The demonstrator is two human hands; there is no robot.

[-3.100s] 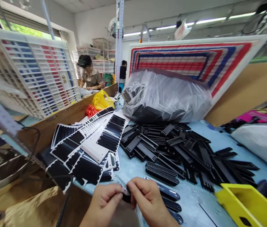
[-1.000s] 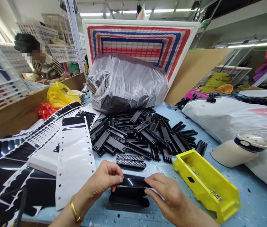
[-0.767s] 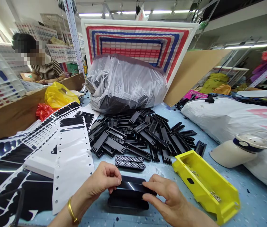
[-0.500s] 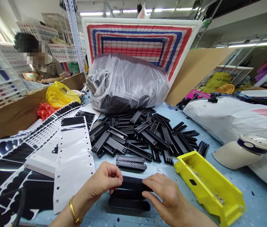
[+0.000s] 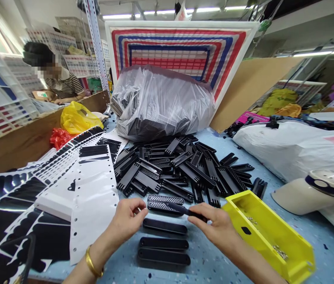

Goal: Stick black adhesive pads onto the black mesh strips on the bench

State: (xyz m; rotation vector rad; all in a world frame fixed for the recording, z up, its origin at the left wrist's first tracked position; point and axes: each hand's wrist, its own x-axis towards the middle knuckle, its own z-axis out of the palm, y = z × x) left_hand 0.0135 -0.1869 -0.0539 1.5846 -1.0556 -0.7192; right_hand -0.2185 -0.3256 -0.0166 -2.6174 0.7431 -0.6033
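And here's the right hand [image 5: 216, 221], grip closed round a slim black tapered tool [image 5: 184, 210], its long axis running left-right, narrow end aimed left and slightly towards the table's [image 5: 205, 252] far edge! It's over the black lattice-faced strips [image 5: 165, 200]. Left hand [image 5: 125, 215]: thumb and forefinger slightly apart, near three smooth black rounded-end strips [image 5: 164, 227]. Bare blue surface opens rightward from those strips, towards the yellow plastic bin [image 5: 270, 236].
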